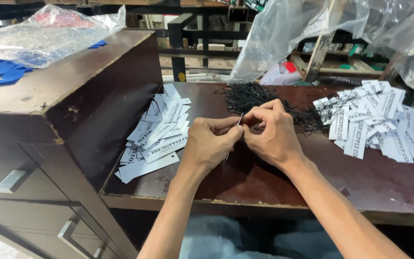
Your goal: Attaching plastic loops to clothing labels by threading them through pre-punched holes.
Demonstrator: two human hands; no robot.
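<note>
Both hands together mid-tabletop: left hand [212,141] and right hand [271,132] pinch one thin white paper tag [239,121], held edge-on. Black string pile [264,100] at 12 o'clock. Judgement: steady the tag, feed the string straight.

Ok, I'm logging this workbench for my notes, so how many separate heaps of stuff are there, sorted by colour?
White tag piles: 2, the left pile and the right pile
Black string heaps: 1, the black strings
Blue cut-out heaps: 1, the blue pieces on the cabinet
Total: 4 heaps
One more tag is pinched between the left hand and right hand.
</note>
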